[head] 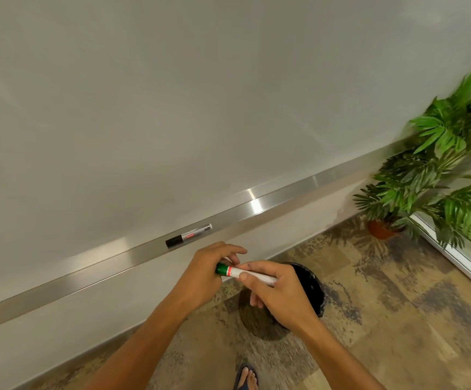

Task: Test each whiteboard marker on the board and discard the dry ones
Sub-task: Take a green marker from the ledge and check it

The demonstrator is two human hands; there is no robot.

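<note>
A green-capped whiteboard marker (pixel 238 273) with a white barrel lies across both my hands, just below the board's ledge. My left hand (pixel 206 273) grips its green cap end. My right hand (pixel 277 291) pinches the white barrel between thumb and fingers. A second marker with a black cap (pixel 188 235) lies on the metal tray (pixel 285 195) of the large whiteboard (pixel 172 108), just above my left hand. The board's surface looks blank.
A black waste bin (pixel 310 282) stands on the patterned floor right under my hands. A potted green plant (pixel 436 175) is at the right beside a glass panel. My foot in a sandal (pixel 246 377) shows at the bottom.
</note>
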